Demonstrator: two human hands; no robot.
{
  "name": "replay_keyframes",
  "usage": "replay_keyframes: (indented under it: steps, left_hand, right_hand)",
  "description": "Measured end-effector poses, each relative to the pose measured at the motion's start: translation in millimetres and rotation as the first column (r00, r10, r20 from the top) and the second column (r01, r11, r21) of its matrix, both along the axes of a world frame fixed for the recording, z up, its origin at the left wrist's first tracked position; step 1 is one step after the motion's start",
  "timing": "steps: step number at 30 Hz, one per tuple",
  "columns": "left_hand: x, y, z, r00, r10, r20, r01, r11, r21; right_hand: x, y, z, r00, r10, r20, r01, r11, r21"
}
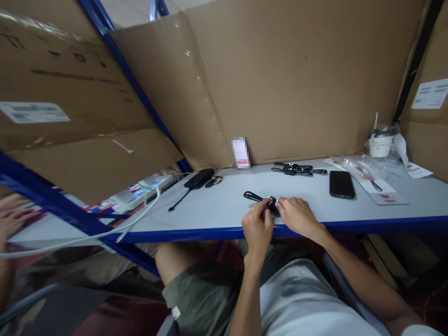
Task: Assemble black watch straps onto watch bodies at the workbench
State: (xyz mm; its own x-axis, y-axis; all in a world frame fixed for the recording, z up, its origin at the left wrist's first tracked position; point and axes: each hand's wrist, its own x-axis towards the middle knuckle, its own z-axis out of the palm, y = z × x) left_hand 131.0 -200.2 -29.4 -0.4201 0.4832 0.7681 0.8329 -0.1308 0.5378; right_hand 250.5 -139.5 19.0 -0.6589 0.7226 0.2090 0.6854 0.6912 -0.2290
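A black tool with a slim, loop-shaped handle (252, 196) lies low over the table's front edge, its handle pointing left. My left hand (258, 221) pinches its middle part from the near side. From the right, the fingers of my right hand (296, 213) close on the same middle part. Small light spots show between the fingertips, too small to name. My fingers hide the tool's right end. Beyond the hands, several similar black tools (297, 170) lie in a pile.
Right of the pile are a black phone (342, 184), a packaging card (388, 196) with clear plastic, and a bagged white cup (381, 145). A black adapter (201, 178) and white cable (154, 200) lie left. Another person's hand (14, 217) shows far left. Cardboard walls (297, 84) surround the table.
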Motion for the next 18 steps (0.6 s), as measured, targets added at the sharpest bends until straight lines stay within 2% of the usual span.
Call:
replay_keyframes:
  steps: [6, 18]
  left_hand:
    - [2.0, -3.4, 1.3, 0.994, -0.098, -0.053, 0.096, 0.995, -0.037]
    - [1.6, -2.0, 1.1, 0.998, 0.063, 0.023, -0.063, 0.998, 0.004]
  right_hand:
    - [0.1, 0.3, -0.6, 1.0, 0.006, -0.006, -0.006, 1.0, 0.006]
    - [0.8, -1.0, 1.6, 1.0, -0.003, -0.011, 0.003, 1.0, -0.014]
